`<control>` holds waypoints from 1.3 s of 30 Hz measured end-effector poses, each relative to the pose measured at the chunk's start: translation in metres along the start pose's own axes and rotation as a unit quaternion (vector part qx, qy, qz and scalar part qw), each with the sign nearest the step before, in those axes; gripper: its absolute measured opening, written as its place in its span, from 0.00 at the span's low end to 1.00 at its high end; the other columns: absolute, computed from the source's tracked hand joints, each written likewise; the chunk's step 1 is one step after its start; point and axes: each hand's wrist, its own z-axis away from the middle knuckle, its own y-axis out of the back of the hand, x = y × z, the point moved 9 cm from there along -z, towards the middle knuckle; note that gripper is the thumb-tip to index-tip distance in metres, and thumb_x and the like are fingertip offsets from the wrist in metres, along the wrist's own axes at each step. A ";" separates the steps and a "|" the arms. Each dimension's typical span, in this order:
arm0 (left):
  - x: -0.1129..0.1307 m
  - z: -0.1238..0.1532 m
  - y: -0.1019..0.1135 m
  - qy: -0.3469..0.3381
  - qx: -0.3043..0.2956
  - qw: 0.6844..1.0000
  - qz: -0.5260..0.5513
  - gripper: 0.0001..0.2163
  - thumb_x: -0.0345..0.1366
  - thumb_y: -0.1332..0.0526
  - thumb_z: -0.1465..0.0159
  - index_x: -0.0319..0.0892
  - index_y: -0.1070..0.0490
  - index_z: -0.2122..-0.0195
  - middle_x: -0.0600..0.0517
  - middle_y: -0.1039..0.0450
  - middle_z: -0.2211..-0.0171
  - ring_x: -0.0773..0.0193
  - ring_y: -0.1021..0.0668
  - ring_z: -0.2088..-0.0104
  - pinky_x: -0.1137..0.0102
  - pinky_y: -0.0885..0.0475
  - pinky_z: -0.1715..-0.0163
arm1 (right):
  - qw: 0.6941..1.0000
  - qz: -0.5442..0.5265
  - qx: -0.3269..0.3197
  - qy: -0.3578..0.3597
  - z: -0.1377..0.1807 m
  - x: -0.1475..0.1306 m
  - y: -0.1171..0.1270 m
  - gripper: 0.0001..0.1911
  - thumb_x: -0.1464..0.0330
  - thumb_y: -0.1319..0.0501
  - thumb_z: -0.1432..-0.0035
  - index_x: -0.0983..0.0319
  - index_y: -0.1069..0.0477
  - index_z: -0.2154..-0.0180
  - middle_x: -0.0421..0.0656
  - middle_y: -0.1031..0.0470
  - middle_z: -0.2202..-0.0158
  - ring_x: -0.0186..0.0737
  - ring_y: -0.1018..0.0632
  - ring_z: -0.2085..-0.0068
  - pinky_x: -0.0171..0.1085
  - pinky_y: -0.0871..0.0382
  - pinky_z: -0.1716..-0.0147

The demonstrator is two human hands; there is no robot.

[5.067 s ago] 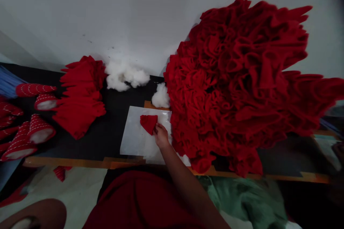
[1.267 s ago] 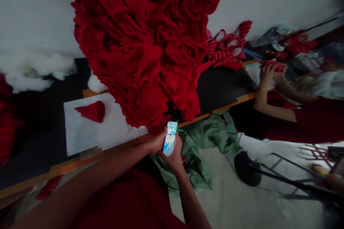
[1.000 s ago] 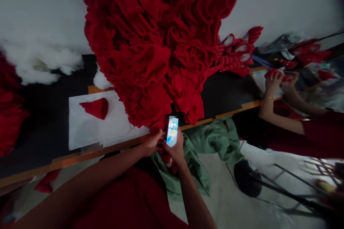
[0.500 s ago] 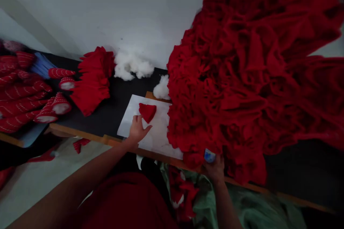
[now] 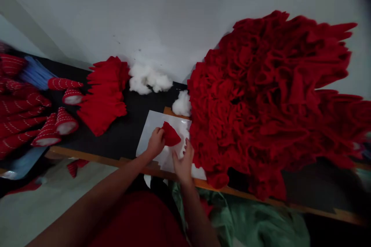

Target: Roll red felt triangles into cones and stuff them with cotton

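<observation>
My left hand is closed on the edge of a small red triangular fabric piece, which looks like a little felt hat. The piece is over a white sheet on the dark table. My right hand is just to the right of the red piece, thumb and fingers apart, with nothing visible in it. Close by on the right rises a large heap of red fabric pieces. A small tuft of white stuffing sits behind the sheet.
More white stuffing lies against the wall. Left of it are stacked red fabric pieces, then red cones with white stitching and a blue bundle. A wooden edge runs along the table front; green cloth hangs below.
My right hand has moved left from the heap's front edge to the sheet; the blue-and-white item by it is out of sight. My left hand has taken hold of the red fabric piece.
</observation>
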 end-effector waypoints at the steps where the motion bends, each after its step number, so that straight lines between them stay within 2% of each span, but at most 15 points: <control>1: 0.008 0.008 0.005 -0.019 -0.014 1.000 0.020 0.11 0.21 0.50 0.51 0.40 0.37 0.69 0.49 0.36 0.66 0.64 0.33 0.62 0.68 0.36 0.60 | 0.998 -0.037 0.011 -0.052 -0.010 -0.001 -0.019 0.32 0.66 0.43 0.55 0.66 0.45 0.47 0.54 0.37 0.50 0.47 0.33 0.52 0.45 0.38 0.56; 2: 0.015 0.016 0.011 -0.039 -0.029 0.995 0.085 0.11 0.21 0.50 0.51 0.40 0.37 0.69 0.49 0.36 0.66 0.64 0.33 0.62 0.68 0.36 0.60 | 0.993 -0.070 0.001 -0.097 -0.018 0.001 -0.039 0.31 0.67 0.43 0.58 0.66 0.42 0.49 0.52 0.33 0.55 0.46 0.30 0.56 0.43 0.36 0.58; 4: 0.021 0.028 0.026 -0.040 -0.042 0.975 0.216 0.08 0.24 0.49 0.50 0.40 0.38 0.70 0.49 0.35 0.66 0.63 0.33 0.62 0.67 0.37 0.59 | 0.980 -0.129 -0.022 -0.148 -0.029 0.002 -0.068 0.21 0.69 0.44 0.61 0.64 0.35 0.60 0.45 0.29 0.65 0.41 0.28 0.64 0.39 0.35 0.64; 5: 0.015 0.033 0.033 -0.003 -0.042 0.956 0.291 0.05 0.27 0.48 0.48 0.41 0.38 0.70 0.50 0.35 0.67 0.64 0.32 0.64 0.67 0.36 0.61 | 0.976 -0.144 -0.036 -0.159 -0.032 0.001 -0.079 0.16 0.69 0.46 0.61 0.63 0.35 0.65 0.42 0.29 0.70 0.39 0.29 0.68 0.38 0.35 0.68; 7: -0.001 0.041 0.044 0.082 -0.049 0.894 0.437 0.03 0.32 0.47 0.46 0.41 0.42 0.71 0.52 0.36 0.72 0.66 0.32 0.71 0.69 0.35 0.69 | 0.972 -0.158 -0.059 -0.162 -0.032 -0.006 -0.095 0.10 0.69 0.48 0.60 0.62 0.36 0.71 0.39 0.31 0.76 0.36 0.31 0.74 0.35 0.36 0.74; 9: -0.015 0.046 0.057 0.127 -0.051 0.842 0.521 0.05 0.34 0.47 0.46 0.42 0.46 0.72 0.55 0.38 0.75 0.69 0.34 0.76 0.71 0.35 0.74 | 0.971 -0.162 -0.077 -0.158 -0.027 -0.018 -0.110 0.08 0.69 0.48 0.60 0.61 0.38 0.71 0.37 0.32 0.78 0.34 0.32 0.76 0.33 0.38 0.77; 10: -0.021 0.047 0.064 0.130 -0.056 0.833 0.536 0.07 0.34 0.46 0.48 0.42 0.47 0.72 0.55 0.38 0.75 0.70 0.34 0.77 0.72 0.36 0.75 | 0.971 -0.163 -0.084 -0.156 -0.023 -0.026 -0.117 0.08 0.69 0.47 0.60 0.61 0.38 0.72 0.36 0.32 0.77 0.34 0.32 0.76 0.32 0.38 0.77; 12: -0.036 0.049 0.076 0.129 -0.064 0.842 0.520 0.10 0.29 0.43 0.52 0.42 0.46 0.72 0.57 0.38 0.74 0.72 0.34 0.77 0.75 0.38 0.76 | 0.970 -0.165 -0.095 -0.152 -0.015 -0.042 -0.133 0.08 0.69 0.46 0.60 0.60 0.39 0.71 0.36 0.33 0.76 0.34 0.31 0.75 0.32 0.37 0.75; 16: -0.090 0.046 0.103 0.191 0.006 0.919 0.345 0.09 0.25 0.46 0.53 0.42 0.42 0.71 0.59 0.39 0.79 0.72 0.35 0.79 0.77 0.41 0.78 | 0.966 -0.195 -0.109 -0.130 0.003 -0.074 -0.163 0.11 0.70 0.49 0.57 0.60 0.39 0.66 0.40 0.31 0.69 0.36 0.29 0.69 0.34 0.34 0.71; 20: -0.116 0.033 0.124 0.196 0.061 0.941 0.270 0.05 0.25 0.46 0.52 0.41 0.37 0.74 0.57 0.38 0.80 0.69 0.35 0.76 0.74 0.41 0.75 | 0.974 -0.168 -0.113 -0.106 0.015 -0.091 -0.179 0.14 0.72 0.50 0.56 0.59 0.41 0.63 0.42 0.32 0.65 0.37 0.28 0.65 0.36 0.34 0.67; 25: -0.112 0.024 0.135 0.182 0.101 0.939 0.275 0.06 0.24 0.48 0.52 0.41 0.41 0.75 0.55 0.36 0.75 0.67 0.33 0.71 0.73 0.38 0.71 | 0.975 -0.117 -0.174 -0.068 0.010 -0.098 -0.190 0.13 0.70 0.46 0.56 0.60 0.38 0.63 0.41 0.29 0.67 0.39 0.28 0.67 0.37 0.35 0.67; 28: -0.098 0.027 0.131 0.169 0.087 0.924 0.331 0.07 0.24 0.50 0.50 0.41 0.42 0.71 0.55 0.36 0.73 0.69 0.32 0.71 0.74 0.37 0.70 | 0.985 -0.060 -0.146 -0.072 -0.002 -0.095 -0.181 0.09 0.70 0.46 0.56 0.60 0.36 0.67 0.38 0.30 0.74 0.38 0.30 0.72 0.35 0.38 0.72; 31: -0.085 0.028 0.131 0.148 0.067 0.904 0.395 0.08 0.27 0.49 0.49 0.42 0.44 0.67 0.56 0.37 0.72 0.70 0.32 0.72 0.75 0.37 0.73 | 0.988 -0.087 -0.116 -0.048 -0.011 -0.106 -0.175 0.09 0.71 0.47 0.56 0.60 0.37 0.67 0.37 0.31 0.74 0.36 0.31 0.73 0.33 0.39 0.73; 35: -0.075 0.017 0.152 0.087 0.077 0.951 0.285 0.12 0.27 0.45 0.52 0.42 0.43 0.66 0.58 0.38 0.75 0.71 0.34 0.76 0.75 0.39 0.75 | 0.987 -0.130 -0.082 -0.045 -0.017 -0.119 -0.172 0.10 0.72 0.48 0.56 0.60 0.37 0.67 0.38 0.30 0.70 0.35 0.30 0.69 0.33 0.37 0.69; 39: -0.078 0.001 0.165 0.065 0.098 0.982 0.145 0.10 0.29 0.42 0.51 0.41 0.39 0.67 0.56 0.38 0.77 0.68 0.33 0.75 0.73 0.39 0.74 | 0.987 -0.135 -0.077 -0.023 -0.021 -0.130 -0.166 0.10 0.73 0.48 0.56 0.61 0.37 0.67 0.39 0.30 0.69 0.37 0.29 0.67 0.35 0.36 0.65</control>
